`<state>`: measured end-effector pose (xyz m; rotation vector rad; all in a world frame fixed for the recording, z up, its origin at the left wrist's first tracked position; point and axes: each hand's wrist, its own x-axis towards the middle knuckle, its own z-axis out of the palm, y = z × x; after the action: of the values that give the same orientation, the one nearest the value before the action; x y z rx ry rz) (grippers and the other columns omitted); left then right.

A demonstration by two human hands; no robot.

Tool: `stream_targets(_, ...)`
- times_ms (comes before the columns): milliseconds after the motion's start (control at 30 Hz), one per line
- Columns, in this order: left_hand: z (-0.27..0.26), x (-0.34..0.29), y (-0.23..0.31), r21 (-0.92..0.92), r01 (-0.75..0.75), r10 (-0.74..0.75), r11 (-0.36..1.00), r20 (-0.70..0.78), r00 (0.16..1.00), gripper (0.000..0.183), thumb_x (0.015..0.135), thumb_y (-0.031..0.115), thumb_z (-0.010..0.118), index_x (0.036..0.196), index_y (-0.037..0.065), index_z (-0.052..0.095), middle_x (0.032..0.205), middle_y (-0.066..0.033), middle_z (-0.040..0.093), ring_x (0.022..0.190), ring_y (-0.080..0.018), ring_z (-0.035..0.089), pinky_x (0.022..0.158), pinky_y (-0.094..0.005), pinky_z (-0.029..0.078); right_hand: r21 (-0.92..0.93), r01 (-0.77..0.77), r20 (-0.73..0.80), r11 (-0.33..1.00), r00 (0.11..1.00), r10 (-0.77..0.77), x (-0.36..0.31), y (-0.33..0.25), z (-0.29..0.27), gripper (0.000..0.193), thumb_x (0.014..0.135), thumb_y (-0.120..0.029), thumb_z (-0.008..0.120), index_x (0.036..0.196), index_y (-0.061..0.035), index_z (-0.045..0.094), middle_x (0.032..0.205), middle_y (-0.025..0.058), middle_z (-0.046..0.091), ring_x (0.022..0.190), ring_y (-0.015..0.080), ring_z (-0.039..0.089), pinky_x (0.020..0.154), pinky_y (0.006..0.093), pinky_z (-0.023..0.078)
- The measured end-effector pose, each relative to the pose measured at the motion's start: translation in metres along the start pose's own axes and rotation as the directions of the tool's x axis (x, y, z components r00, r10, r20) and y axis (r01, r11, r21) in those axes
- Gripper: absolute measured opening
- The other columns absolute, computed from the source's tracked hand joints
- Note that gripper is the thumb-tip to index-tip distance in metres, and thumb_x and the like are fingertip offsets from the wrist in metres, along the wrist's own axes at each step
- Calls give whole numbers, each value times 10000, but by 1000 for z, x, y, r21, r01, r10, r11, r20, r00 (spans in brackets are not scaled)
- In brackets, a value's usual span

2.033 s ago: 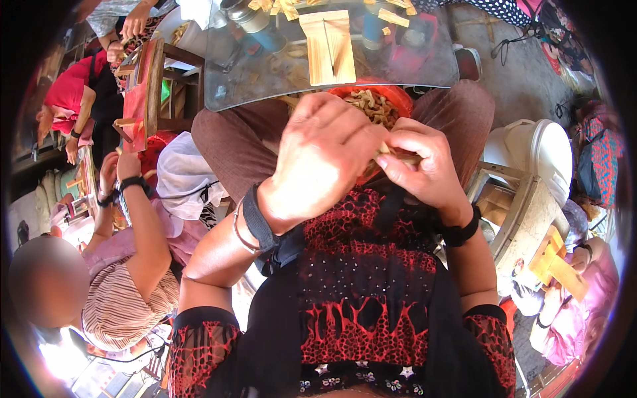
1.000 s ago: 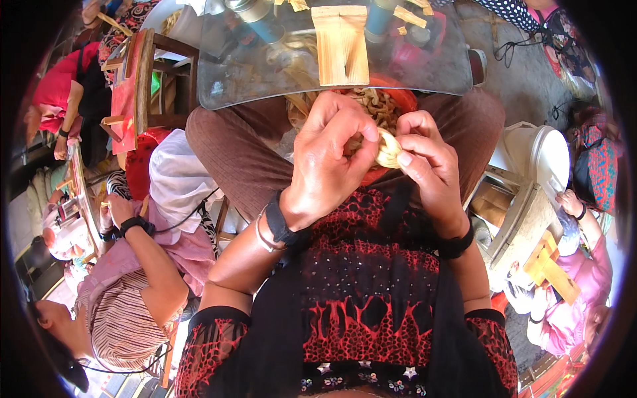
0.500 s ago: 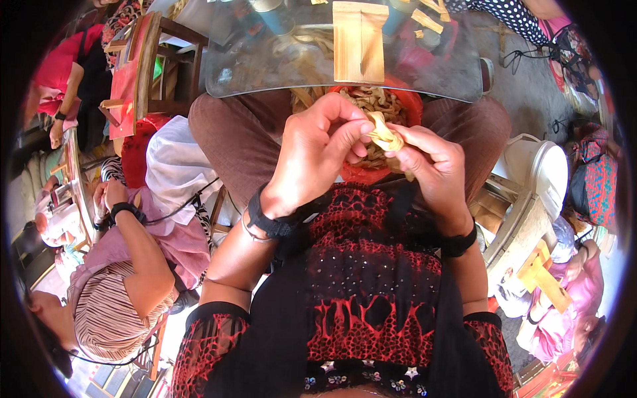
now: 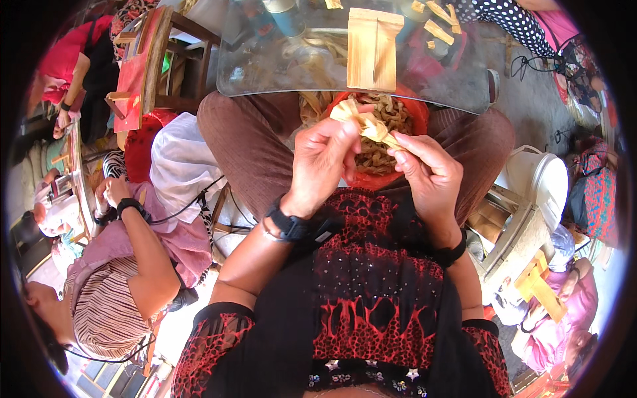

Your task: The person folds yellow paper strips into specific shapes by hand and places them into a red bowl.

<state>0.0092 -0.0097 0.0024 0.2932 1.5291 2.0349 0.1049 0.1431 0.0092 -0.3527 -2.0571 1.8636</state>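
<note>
Between my two hands, over my lap, is a pale yellow strip (image 4: 374,129) tied in a knot, with a flared end at the upper left and a narrow tail at the lower right. My left hand (image 4: 320,159) pinches the flared side between thumb and fingers. The tail is gripped by the thumb and forefinger of my right hand (image 4: 431,171). Just under the hands sits a red tub (image 4: 421,123) full of brownish twisted pieces (image 4: 385,159), partly hidden by my fingers. What the strip is made of, I cannot tell.
Beyond my lap is a glass-topped table (image 4: 265,74) bearing a wooden block (image 4: 373,50) and several small pale scraps (image 4: 439,32). A red-topped wooden stand (image 4: 136,83) and a seated person (image 4: 126,292) are at left. A white bucket (image 4: 545,179) stands at right.
The knotted strip has turned and looks longer, its flared end now showing. My left hand has shifted slightly right and down, and the right hand now grips the tail.
</note>
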Motion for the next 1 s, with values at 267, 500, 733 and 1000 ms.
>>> stream_targets(267,6,11,-2,-174,-21,-25,985,-261,965,230,982,179,546,855,8,633,580,22,443,467,-54,349,430,-221,269,-258,85,46,962,996,-75,2,-6,6,115,846,-37,672,935,34,692,688,98,600,572,179,549,542,271,425)
stream_targets(500,-18,29,29,399,-279,355,873,-130,926,140,916,159,636,956,25,628,930,-48,622,807,-129,584,726,-251,485,-351,122,74,928,992,-102,12,-9,2,124,819,-17,684,938,16,692,671,102,568,563,208,557,526,290,428)
stream_targets(733,-26,32,61,305,-28,-119,952,455,883,145,762,-3,778,863,10,676,828,-35,671,768,-86,614,691,-229,495,-354,278,326,893,931,-161,36,-28,-9,111,784,-41,718,890,-16,694,665,102,562,558,246,547,501,325,415)
stream_targets(1000,-32,55,58,319,0,-92,948,273,958,170,736,-39,773,860,27,677,810,-21,663,747,-66,612,637,-193,485,-345,234,260,909,954,-147,63,-19,-23,102,812,-37,703,901,10,686,659,92,556,555,207,517,511,311,399)
